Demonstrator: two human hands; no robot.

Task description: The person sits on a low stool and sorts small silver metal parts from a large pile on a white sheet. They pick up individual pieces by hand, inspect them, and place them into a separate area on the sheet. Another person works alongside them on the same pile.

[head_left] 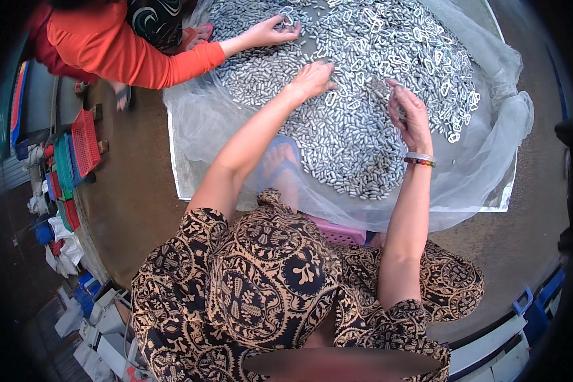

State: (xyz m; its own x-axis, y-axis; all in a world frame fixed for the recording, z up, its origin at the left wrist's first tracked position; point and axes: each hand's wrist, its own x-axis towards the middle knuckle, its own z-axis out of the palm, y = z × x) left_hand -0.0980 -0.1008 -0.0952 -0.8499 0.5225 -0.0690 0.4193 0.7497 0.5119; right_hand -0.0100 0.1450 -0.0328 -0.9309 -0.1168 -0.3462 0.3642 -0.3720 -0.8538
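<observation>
Small silver metal cylinders [347, 143] lie in a wide heap before me, with pale oblong metal links [445, 87] strewn among them, thickest toward the far right. My left hand [312, 81] rests on the far middle of the heap, fingers curled down and closed; what they grip is hidden. Over the heap's right side, my right hand [412, 114] is half turned, its fingers bent inward against the pieces. Whatever sits inside that curl is too small to name. A bracelet of coloured beads [420, 162] circles my right wrist.
Sheer white netting [498, 156] spreads under the heap and bunches up at the right. At the far left, a co-worker's hand [277, 32] reaches over the pieces from an orange sleeve [191, 63]. A red basket [86, 143] stands left; a pink perforated stool [340, 230] is close to me.
</observation>
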